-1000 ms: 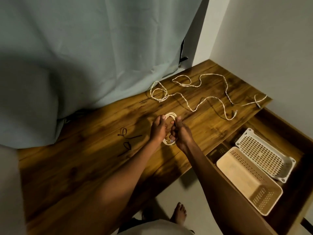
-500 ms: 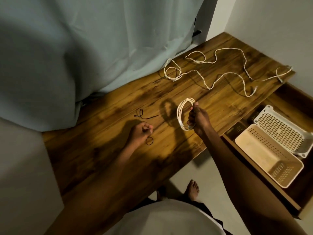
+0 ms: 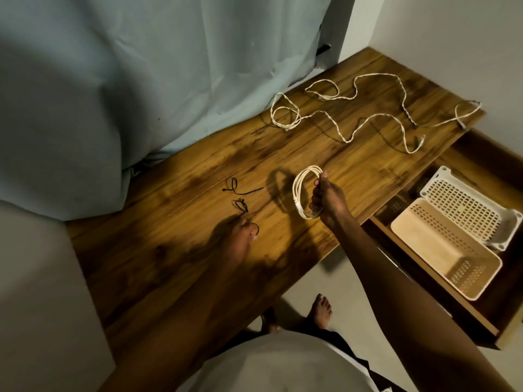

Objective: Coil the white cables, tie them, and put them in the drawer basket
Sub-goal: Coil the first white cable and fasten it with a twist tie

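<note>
Coiled cable: one white cable [image 3: 304, 192] is wound into a compact ring, held upright above the wooden desk [image 3: 175, 267], near its front edge. Coiling of this one judged complete; no tie visible on it.
Right hand: right hand [image 3: 325, 200] has its fingers curled round the near side of the ring, clamping the turns together.
Left hand: left hand [image 3: 240, 236] is down on the desk, left of the coil, fingertips at a small black tie [image 3: 254, 229]. Blurred; whether it already pinches the tie cannot be told.
Spare ties: two more black ties [image 3: 240, 195] lie on the desk just beyond the left hand.
Loose cables: white cable [image 3: 353, 117] lies sprawled and uncoiled across the far side of the desk, well apart from the coil. How many cables cannot be told.
Drawer: open to the right of the desk; beige basket [image 3: 441, 247] and white basket [image 3: 467, 205] sit side by side, no cable seen in either.
Progress: early. Outstanding: tying the held coil, coiling and tying the rest, stowing all.
</note>
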